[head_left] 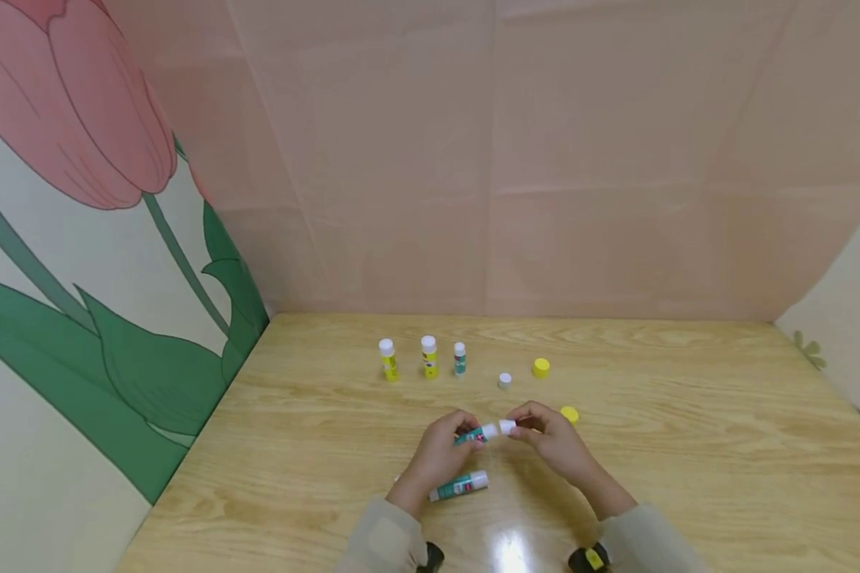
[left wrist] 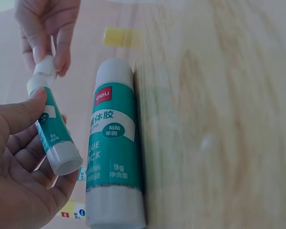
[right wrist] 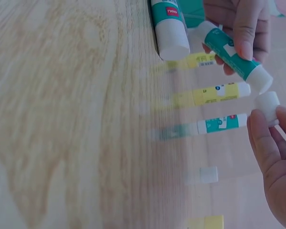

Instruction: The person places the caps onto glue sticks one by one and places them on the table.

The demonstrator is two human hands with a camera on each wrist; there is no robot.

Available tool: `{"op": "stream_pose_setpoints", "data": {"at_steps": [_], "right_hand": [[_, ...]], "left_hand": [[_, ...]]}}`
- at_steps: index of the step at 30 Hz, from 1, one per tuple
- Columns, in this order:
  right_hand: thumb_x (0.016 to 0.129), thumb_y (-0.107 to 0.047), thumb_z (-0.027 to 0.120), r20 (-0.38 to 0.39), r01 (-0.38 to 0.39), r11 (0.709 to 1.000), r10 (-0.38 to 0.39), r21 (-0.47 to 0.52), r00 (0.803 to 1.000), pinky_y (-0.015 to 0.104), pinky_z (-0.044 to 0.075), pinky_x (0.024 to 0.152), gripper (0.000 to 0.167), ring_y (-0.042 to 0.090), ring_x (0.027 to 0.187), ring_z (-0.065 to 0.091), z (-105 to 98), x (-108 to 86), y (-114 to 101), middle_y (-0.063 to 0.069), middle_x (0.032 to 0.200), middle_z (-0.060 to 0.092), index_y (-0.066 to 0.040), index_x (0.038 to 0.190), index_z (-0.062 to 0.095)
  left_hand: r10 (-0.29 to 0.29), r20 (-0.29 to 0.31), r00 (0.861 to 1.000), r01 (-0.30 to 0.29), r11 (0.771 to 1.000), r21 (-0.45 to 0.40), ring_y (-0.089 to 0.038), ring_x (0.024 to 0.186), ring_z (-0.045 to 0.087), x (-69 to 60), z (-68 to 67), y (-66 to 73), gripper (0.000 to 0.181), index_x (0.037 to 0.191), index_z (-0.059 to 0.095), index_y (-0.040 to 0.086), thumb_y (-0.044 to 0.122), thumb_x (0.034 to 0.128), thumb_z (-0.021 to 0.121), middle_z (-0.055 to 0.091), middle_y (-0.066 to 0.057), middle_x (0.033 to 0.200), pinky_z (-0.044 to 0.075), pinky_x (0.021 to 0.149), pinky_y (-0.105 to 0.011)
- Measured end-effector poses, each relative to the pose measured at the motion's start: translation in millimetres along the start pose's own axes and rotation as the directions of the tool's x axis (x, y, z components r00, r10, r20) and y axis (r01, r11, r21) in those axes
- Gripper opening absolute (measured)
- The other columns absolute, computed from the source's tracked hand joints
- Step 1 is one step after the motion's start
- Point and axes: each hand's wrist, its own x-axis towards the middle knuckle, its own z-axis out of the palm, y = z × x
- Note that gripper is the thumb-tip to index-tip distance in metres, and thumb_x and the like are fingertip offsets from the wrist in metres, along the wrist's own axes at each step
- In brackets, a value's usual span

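A teal glue stick with white ends is gripped between the thumb and fingers of my left hand. My right hand pinches a small white cap by its sides. In the right wrist view the cap is very close to the glue stick's white end, tilted against it; the head view shows a narrow gap between them. Below my hands, another teal glue stick with both ends white lies on its side on the table, its red label facing up.
Toward the back of the wooden table stand two yellow glue sticks with white caps and a smaller teal one. To their right are a loose white cap and a yellow cap. Another yellow cap sits just behind my right hand.
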Motion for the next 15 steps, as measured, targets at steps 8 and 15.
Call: {"op": "stream_pose_setpoints", "data": {"at_steps": [8, 15], "right_hand": [[0.079, 0.003, 0.057, 0.005, -0.009, 1.000, 0.009, 0.015, 1.000, 0.025, 0.047, 0.067, 0.011, 0.020, 0.081, 0.054, 2.5, -0.2, -0.1, 0.012, 0.090, 0.057, 0.002, 0.090, 0.056], [0.080, 0.003, 0.057, 0.040, 0.007, 0.999, -0.008, 0.048, 0.999, 0.026, 0.047, 0.068, 0.012, 0.024, 0.082, 0.053, 2.8, -0.4, -1.6, 0.015, 0.091, 0.056, 0.004, 0.091, 0.055]], "left_hand": [[-0.008, 0.013, 1.000, 0.008, 1.000, 0.013, -0.006, 0.077, 0.050, 0.4, 1.9, -2.6, 0.012, 0.087, 0.056, 0.015, 0.015, 0.0772, 0.064, 0.052, 0.012, 0.081, 0.043, 0.071, -0.025], [-0.002, 0.023, 1.000, 0.002, 1.000, 0.031, -0.004, 0.076, 0.050, 0.3, 1.0, -2.4, 0.013, 0.087, 0.057, 0.014, 0.014, 0.0769, 0.065, 0.053, 0.011, 0.080, 0.042, 0.070, -0.023]]}}
